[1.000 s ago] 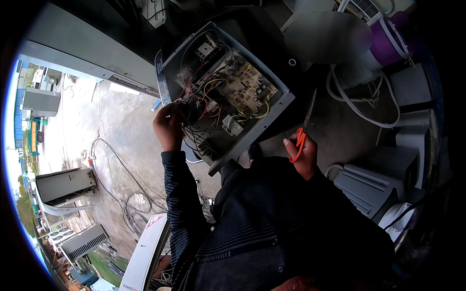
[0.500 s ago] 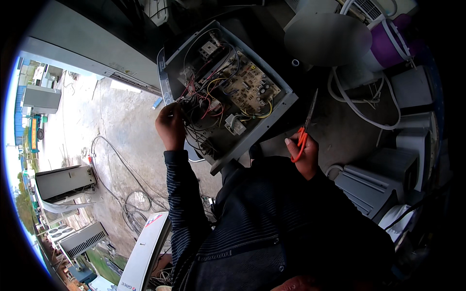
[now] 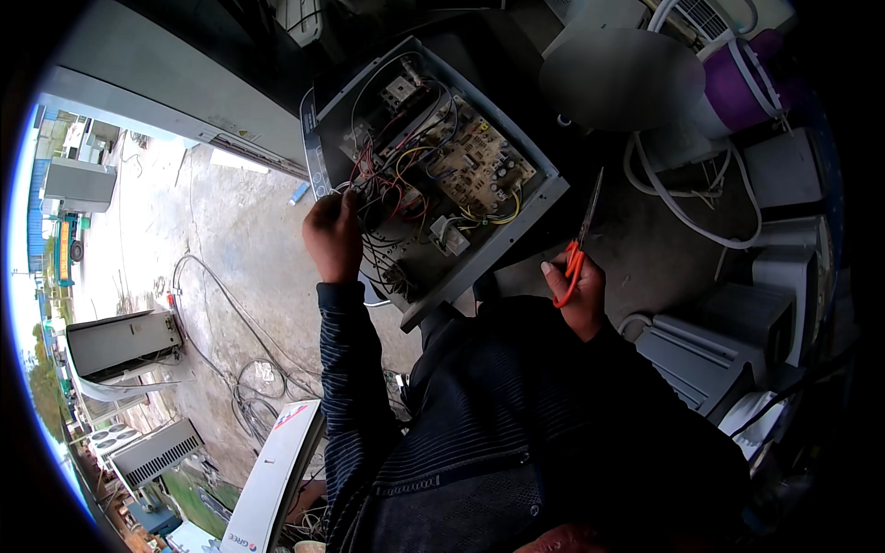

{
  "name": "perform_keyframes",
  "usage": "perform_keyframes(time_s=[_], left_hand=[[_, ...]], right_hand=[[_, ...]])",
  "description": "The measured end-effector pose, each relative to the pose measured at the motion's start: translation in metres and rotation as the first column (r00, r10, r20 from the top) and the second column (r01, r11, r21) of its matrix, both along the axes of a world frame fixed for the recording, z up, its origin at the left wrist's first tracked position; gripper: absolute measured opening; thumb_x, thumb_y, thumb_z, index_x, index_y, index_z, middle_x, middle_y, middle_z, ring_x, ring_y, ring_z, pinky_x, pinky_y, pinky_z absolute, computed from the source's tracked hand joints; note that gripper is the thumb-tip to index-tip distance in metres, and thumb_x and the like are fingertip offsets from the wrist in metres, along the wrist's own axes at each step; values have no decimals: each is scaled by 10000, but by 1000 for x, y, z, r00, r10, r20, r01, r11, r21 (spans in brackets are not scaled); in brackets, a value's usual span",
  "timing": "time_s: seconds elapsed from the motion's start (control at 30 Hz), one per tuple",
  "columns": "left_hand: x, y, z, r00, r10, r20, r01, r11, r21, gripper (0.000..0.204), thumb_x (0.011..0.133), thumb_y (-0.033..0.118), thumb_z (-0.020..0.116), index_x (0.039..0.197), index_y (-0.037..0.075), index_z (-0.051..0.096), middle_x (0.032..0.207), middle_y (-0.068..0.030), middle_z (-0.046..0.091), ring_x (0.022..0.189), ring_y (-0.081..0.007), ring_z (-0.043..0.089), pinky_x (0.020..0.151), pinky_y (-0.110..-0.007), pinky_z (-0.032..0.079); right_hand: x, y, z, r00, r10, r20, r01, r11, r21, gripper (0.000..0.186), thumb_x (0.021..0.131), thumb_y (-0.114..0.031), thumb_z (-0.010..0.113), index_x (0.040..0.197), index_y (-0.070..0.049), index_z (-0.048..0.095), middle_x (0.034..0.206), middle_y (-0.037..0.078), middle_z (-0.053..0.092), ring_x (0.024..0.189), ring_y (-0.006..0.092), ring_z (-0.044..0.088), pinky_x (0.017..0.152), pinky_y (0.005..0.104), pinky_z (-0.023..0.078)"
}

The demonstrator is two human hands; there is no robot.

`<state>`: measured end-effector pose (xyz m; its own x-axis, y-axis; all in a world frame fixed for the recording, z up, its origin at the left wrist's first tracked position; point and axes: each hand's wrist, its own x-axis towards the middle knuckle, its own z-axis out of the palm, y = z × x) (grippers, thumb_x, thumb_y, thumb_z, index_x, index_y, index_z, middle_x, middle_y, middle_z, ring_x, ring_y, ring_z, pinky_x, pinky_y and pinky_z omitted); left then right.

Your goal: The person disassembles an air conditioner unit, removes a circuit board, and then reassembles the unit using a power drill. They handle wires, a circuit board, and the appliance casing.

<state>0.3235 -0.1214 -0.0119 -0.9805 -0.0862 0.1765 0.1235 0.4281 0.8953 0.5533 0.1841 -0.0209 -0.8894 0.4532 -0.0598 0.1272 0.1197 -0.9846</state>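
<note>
My right hand (image 3: 584, 300) keeps its grip closed around orange-handled scissors (image 3: 576, 256) beside an open metal electrical box (image 3: 505, 247). At the box's left edge, my left hand (image 3: 333, 238) bunches its fingers against tangled wires (image 3: 385, 192); whether they pinch one, I cannot tell.

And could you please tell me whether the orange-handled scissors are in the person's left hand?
No, the right hand holds the scissors, while the left hand is at the wires.

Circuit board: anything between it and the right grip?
Yes. The near wall of the open metal box stands between the right grip, holding orange-handled scissors outside, and the circuit board inside. Yellow wires also loop beside the board's near edge.
</note>
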Motion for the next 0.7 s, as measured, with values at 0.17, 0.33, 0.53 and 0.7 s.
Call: perform_keyframes(time_s=[0.17,0.33,0.53,0.7], left_hand=[[-3,8,14,998,-27,51,32,994,-103,378,1002,282,703,803,-38,693,621,-91,600,592,-114,493,589,-336,435],[-14,10,9,980,-17,199,26,999,-47,346,1003,268,676,842,-35,720,611,-43,597,591,-109,499,583,-329,431],[-7,7,5,975,-222,0,221,973,-63,280,1017,183,641,928,-61,745,652,-24,609,613,-74,507,567,-279,410],[41,-8,41,939,35,343,-67,995,79,266,1048,154,634,989,-74,759,759,-27,666,647,-71,522,576,-277,418]], right_hand=[[0,0,5,1000,-2,18,2,1000,-23,169,970,-113,763,888,-23,646,707,-34,570,606,48,509,568,247,418],[0,4,3,1000,-14,22,14,1000,14,167,965,-123,767,902,-17,654,717,-26,585,621,52,518,579,253,428],[4,7,-1,998,-1,63,2,1000,-22,191,949,-133,782,900,-9,646,725,-8,599,637,66,529,597,265,440],[15,3,-7,1000,31,3,-31,998,62,181,924,-96,788,898,-1,635,731,17,610,637,81,542,600,277,452]])
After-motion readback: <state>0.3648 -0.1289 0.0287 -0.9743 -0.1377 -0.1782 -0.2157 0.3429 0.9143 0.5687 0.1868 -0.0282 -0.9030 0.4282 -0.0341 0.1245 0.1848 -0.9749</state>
